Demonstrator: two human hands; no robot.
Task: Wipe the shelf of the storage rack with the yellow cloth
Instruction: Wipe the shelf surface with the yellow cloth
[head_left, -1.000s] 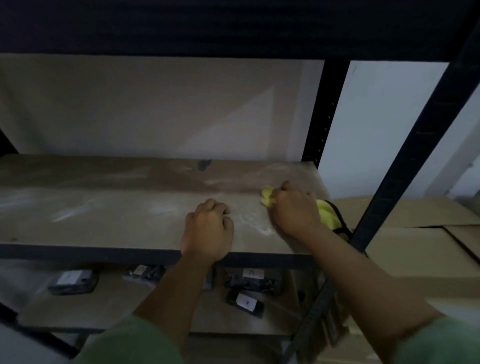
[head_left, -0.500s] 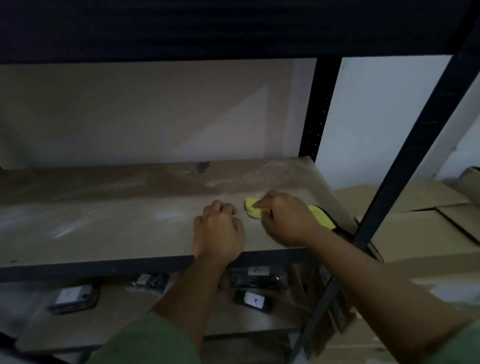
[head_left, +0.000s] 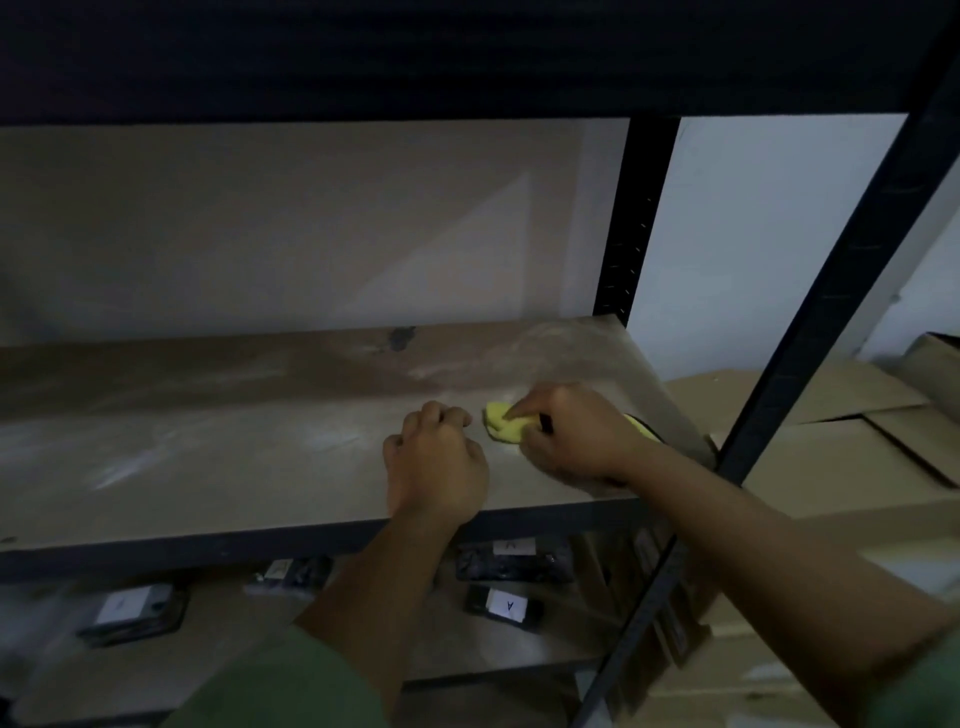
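Note:
The dusty brown shelf (head_left: 208, 441) of the dark metal storage rack runs across the middle of the head view. My right hand (head_left: 576, 436) presses the yellow cloth (head_left: 501, 423) flat on the shelf near its right end; most of the cloth is hidden under the hand, with bits showing at the fingertips and by the wrist. My left hand (head_left: 439, 462) rests on the shelf just left of the cloth as a loose fist, holding nothing. White dust streaks lie on the left part of the board.
A black upright post (head_left: 831, 312) crosses diagonally at the right front, another post (head_left: 634, 218) stands at the back right. Cardboard boxes (head_left: 852, 447) lie right of the rack. The lower shelf holds several dark labelled packages (head_left: 504, 605). An upper shelf hangs overhead.
My right hand has slid the cloth leftward along the shelf toward my left hand. The left hand has stayed in place as a fist; the camera view shifted slightly.

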